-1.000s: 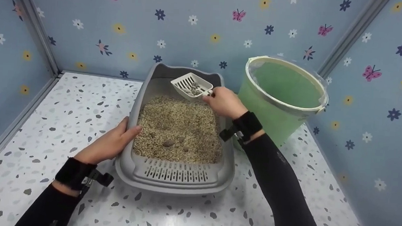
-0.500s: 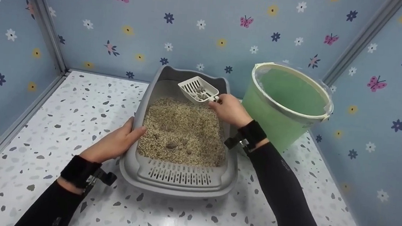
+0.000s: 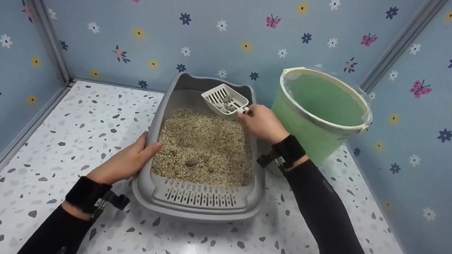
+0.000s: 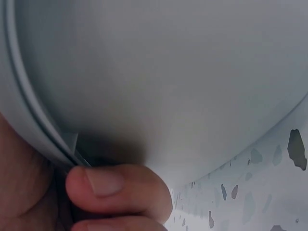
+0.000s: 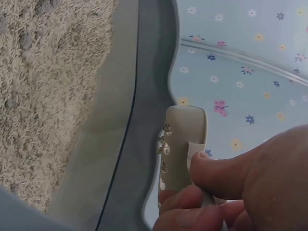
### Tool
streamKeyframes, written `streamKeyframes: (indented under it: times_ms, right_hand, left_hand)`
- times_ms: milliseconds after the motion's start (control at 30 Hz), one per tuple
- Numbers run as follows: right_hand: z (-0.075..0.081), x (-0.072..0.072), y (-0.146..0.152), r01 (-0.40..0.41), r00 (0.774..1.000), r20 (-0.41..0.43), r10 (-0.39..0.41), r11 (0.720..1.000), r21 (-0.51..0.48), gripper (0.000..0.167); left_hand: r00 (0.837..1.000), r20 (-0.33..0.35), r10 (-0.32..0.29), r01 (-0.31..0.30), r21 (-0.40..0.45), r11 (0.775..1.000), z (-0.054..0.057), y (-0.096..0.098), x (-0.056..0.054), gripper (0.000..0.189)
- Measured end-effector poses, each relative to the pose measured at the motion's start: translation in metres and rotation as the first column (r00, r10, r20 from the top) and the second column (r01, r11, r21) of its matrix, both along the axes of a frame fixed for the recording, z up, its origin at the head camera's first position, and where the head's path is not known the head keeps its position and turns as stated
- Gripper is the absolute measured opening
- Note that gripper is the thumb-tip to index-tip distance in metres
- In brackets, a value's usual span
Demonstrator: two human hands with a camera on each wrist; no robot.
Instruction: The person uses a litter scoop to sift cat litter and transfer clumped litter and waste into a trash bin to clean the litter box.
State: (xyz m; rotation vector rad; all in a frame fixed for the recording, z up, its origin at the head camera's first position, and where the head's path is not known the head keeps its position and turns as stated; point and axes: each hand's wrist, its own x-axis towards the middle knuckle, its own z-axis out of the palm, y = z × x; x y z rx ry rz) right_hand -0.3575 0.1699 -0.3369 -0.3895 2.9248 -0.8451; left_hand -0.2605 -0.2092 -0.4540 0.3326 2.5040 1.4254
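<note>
My right hand [image 3: 265,123] holds a white slotted litter scoop [image 3: 237,96] by its handle, above the back of a grey litter box [image 3: 201,210]. Several greyish clumps [image 3: 227,99] lie in the scoop. In the right wrist view, thumb and fingers pinch the handle, and the scoop [image 5: 185,122] is seen from its side with bits showing at its slots. My left hand [image 3: 125,162] grips the box's left rim, thumb over the top. Fingers [image 4: 130,190] curl under that rim in the left wrist view. Tan litter [image 3: 202,129] with dark clumps [image 3: 191,162] covers the box floor.
A green bucket [image 3: 315,136] with a cream rim and a clear plastic liner stands close to the right of the box. Flowered blue panels [image 3: 215,44] enclose the back and sides. The speckled white surface [image 3: 105,115] extends around the box.
The scoop has shifted slightly to the right with the clumps in it. My left hand stays on the rim. The head view has swayed a little.
</note>
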Motion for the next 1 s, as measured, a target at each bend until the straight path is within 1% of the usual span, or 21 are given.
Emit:
streamKeyframes:
  times_ms: [67,100,167,367,467,600,733,900,1000]
  right_hand:
    - [0.006,0.004,-0.002,-0.015,1.0,0.008,0.015,1.0,-0.005,0.033]
    - [0.014,0.012,-0.006,-0.016,1.0,0.008,0.016,1.0,0.005,0.033]
    - [0.022,0.018,-0.007,-0.033,0.999,0.009,0.033,0.999,0.002,0.034]
    - [0.042,0.029,-0.01,-0.087,0.996,-0.004,0.087,0.996,-0.017,0.036]
    - [0.053,0.034,-0.008,-0.096,0.995,-0.003,0.096,0.995,-0.03,0.035]
    - [0.07,0.039,-0.001,-0.068,0.998,0.01,0.069,0.996,-0.06,0.029]
    - [0.089,0.042,0.014,-0.014,0.999,0.028,0.017,0.995,-0.1,0.026]
    - [0.113,0.045,0.043,0.059,0.998,0.039,-0.055,0.99,-0.131,0.026]
    - [0.122,0.046,0.063,0.088,0.996,0.012,-0.087,0.988,-0.128,0.029]
  left_hand:
    - [1.0,0.003,0.003,-0.003,-0.002,1.0,0.0,-0.001,0.0,0.1]
    - [1.0,-0.002,0.0,0.0,-0.003,1.0,0.0,-0.001,0.0,0.1]
    - [1.0,-0.01,-0.005,0.005,-0.005,1.0,0.0,-0.001,0.001,0.1]
    - [1.0,0.007,0.008,-0.008,-0.004,1.0,-0.002,-0.001,0.0,0.1]
    - [1.0,0.011,0.017,-0.017,0.0,1.0,-0.003,0.0,0.0,0.101]
    - [1.0,0.009,0.017,-0.017,0.001,1.0,-0.004,-0.001,0.001,0.102]
    - [1.0,0.013,0.017,-0.017,0.001,1.0,-0.003,-0.001,0.001,0.102]
    - [1.0,0.021,0.014,-0.014,-0.001,1.0,-0.001,-0.001,0.001,0.104]
    - [1.0,0.019,0.005,-0.005,-0.007,1.0,0.0,-0.002,0.001,0.104]
